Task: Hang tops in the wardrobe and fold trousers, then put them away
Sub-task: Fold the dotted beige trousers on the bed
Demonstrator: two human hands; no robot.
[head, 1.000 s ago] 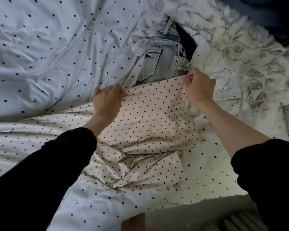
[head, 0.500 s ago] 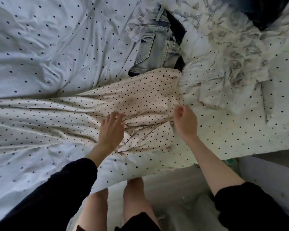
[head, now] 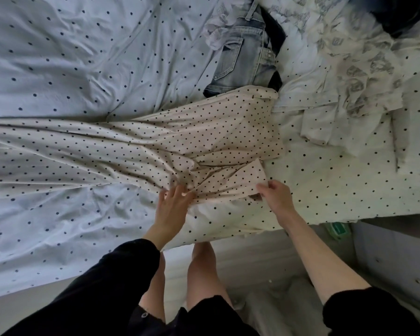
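A cream garment with small black dots point(head: 170, 144) lies stretched across the bed, its long part running off to the left and its wrinkled end near me. My left hand point(head: 174, 209) rests on that wrinkled near edge with fingers spread and slightly bent into the cloth. My right hand point(head: 275, 197) pinches the garment's near right corner between thumb and fingers. Faded blue jeans point(head: 243, 61) lie bunched just beyond the garment's far end.
A white dotted duvet point(head: 66, 64) covers the bed. A pale printed garment point(head: 364, 69) lies crumpled at the right, and dark clothing point(head: 403, 13) sits in the top right corner. The bed's edge runs in front of my legs, with floor below.
Both hands left the garment's far edge by the jeans and came back to its near edge. The garment now lies spread out leftward, and the view has pulled back from the bed.
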